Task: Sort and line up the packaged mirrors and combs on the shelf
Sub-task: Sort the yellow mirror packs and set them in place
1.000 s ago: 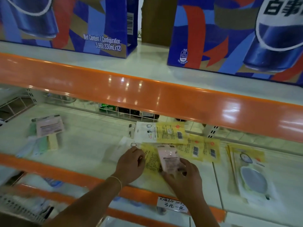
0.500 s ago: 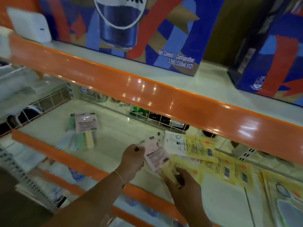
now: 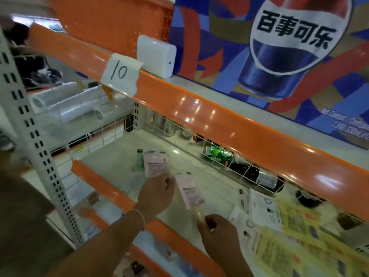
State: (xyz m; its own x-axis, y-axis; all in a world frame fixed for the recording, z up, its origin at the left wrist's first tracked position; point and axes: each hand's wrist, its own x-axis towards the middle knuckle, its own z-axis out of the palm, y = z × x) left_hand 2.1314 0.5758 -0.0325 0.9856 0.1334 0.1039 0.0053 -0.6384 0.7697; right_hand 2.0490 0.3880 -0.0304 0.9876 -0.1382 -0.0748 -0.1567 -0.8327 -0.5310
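So the right hand (image 3: 216, 234) had its fingers (image 3: 207, 221) pinched on the bottom end of a pink comb pack (image 3: 190, 191), which stuck up and away from the hand, just above the shelf (image 3: 209, 188). The left hand (image 3: 157, 193) was right beside it, fingers curled, touching the lower edge of another pink pack (image 3: 154, 163) lying on a green one (image 3: 139, 162); honestly couldn't tell if it was gripping. Yellow mirror packs (image 3: 295, 234) were spread out at the right. Pretty blurry overall.
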